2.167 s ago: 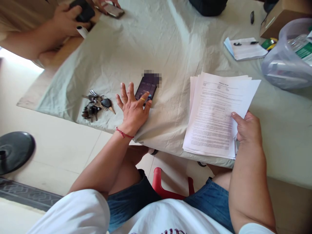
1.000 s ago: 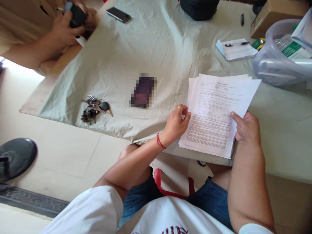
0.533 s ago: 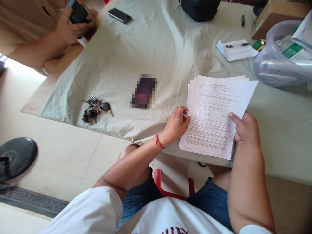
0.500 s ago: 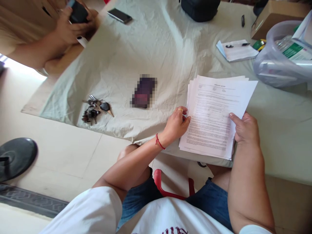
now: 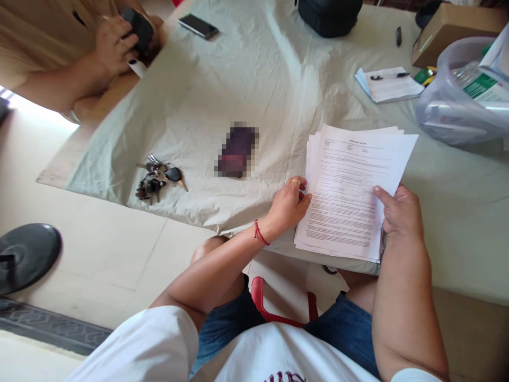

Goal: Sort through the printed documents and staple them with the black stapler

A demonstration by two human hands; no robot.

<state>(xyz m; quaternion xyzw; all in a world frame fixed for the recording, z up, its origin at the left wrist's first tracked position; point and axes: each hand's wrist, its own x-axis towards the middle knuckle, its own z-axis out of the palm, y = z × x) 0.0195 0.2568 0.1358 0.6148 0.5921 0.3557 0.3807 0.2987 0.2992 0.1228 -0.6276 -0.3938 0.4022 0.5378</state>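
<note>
A stack of printed papers lies slightly fanned at the table's near edge, a sheet of dense text on top. On its left edge, my left hand has curled fingers and the thumb against the sheets; the fingertips are partly hidden. My right hand grips the right edge, thumb on the top sheet and fingers underneath. To the left of the stack lies a dark, pixelated flat object. Farther left is a bunch of keys.
A cloth-covered table holds a phone, a black case, a notepad, a cardboard box and a translucent basket with items inside. Across the left corner, another person's hand holds a dark device.
My hands and the papers keep nearly the same place; the view shifts slightly. The other person's hand and dark device have moved a little right and down.
</note>
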